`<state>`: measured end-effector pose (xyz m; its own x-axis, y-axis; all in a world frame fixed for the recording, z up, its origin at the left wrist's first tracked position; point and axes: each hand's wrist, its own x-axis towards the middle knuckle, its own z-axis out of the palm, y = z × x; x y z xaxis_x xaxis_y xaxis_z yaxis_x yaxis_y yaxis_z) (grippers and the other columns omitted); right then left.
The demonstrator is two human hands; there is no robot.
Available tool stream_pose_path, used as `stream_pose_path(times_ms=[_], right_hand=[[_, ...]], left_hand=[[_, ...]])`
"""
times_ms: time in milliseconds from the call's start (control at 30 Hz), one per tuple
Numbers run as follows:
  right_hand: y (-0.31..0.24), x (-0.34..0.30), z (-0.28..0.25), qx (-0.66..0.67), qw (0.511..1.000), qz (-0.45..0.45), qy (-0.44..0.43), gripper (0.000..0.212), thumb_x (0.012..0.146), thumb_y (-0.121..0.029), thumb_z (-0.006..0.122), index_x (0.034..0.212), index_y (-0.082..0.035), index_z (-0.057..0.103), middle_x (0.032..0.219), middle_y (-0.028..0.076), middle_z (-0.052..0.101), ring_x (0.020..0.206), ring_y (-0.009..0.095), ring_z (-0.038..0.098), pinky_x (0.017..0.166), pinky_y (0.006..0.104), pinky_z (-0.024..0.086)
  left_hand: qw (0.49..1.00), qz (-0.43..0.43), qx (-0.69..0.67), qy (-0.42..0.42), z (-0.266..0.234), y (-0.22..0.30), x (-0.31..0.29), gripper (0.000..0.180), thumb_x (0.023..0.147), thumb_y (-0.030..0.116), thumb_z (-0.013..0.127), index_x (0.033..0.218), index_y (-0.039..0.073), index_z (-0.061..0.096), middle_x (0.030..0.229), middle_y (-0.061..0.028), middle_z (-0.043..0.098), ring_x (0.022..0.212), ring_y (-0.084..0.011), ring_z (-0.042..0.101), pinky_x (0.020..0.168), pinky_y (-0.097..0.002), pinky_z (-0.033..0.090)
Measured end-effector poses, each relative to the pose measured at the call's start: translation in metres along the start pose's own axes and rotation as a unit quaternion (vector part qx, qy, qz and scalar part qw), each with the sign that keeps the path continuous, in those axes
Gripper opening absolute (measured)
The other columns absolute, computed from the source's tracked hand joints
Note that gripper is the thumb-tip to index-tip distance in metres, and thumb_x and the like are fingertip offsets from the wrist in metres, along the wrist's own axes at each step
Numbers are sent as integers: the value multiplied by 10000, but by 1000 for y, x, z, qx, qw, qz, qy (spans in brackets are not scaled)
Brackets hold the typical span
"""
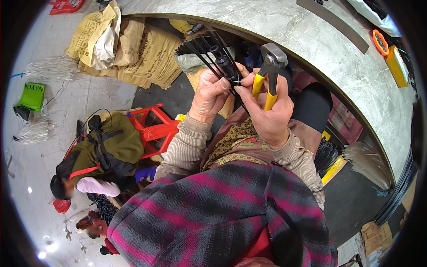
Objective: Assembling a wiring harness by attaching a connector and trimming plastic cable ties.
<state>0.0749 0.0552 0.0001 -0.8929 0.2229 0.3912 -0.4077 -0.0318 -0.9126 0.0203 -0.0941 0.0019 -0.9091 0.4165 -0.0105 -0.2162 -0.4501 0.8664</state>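
Note:
Both my hands meet above my lap. My left hand (207,95) is closed around what looks like a black umbrella frame (224,62), its thin ribs spreading up and away around a thicker black tube. My right hand (272,109) keeps a pair of pincers (274,57) in its grip, metal jaws up and yellow handles against the palm. Its thumb and forefinger also pinch a fine pale wire (236,82) at the frame's hub, close to my left fingertips. Where the wire runs around the hub is too small to make out.
A curved grey stone-look table (275,22) arches past the frame, with an orange tray (380,42) on it. Brown paper sacks (151,55) lie far left. A red plastic stool (158,129) and a seated person in an olive jacket (116,142) are to my left.

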Motion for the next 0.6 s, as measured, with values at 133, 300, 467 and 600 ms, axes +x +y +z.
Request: stream_pose_path(times_ms=[133, 300, 467, 600], right_hand=[[1, -2, 5, 6, 1000, -17, 25, 423, 837, 112, 705, 1176, 15, 471, 1004, 85, 669, 913, 129, 658, 827, 256, 546], [14, -3, 8, -84, 989, -106, 67, 422, 813, -14, 781, 1158, -4, 539, 958, 98, 660, 813, 203, 684, 704, 292, 537], [-5, 1, 4, -81, 995, -40, 35, 362, 857, 89, 696, 1142, 3, 491, 992, 91, 673, 949, 171, 677, 849, 273, 539], [-5, 3, 0, -73, 997, -2, 28, 374, 871, 53, 700, 1186, 2, 506, 1004, 80, 659, 974, 160, 665, 849, 248, 529]], left_hand=[[1000, 23, -8, -1, 6, -2, -2, 492, 839, 272, 783, 1175, -39, 602, 1101, -113, 654, 1001, -206, 635, 924, -329, 499], [999, 31, 3, 11, 16, 1, -8, 429, 899, 199, 719, 1219, -59, 598, 1145, -135, 667, 1087, -219, 631, 986, -358, 482], [997, 45, 55, 29, 24, 6, -12, 427, 929, 186, 684, 1259, -63, 579, 1163, -134, 660, 1107, -217, 622, 1003, -357, 473], [997, 43, 62, 19, 30, 10, -12, 439, 962, 178, 642, 1317, -59, 543, 1212, -132, 641, 1139, -214, 609, 1030, -350, 453]])
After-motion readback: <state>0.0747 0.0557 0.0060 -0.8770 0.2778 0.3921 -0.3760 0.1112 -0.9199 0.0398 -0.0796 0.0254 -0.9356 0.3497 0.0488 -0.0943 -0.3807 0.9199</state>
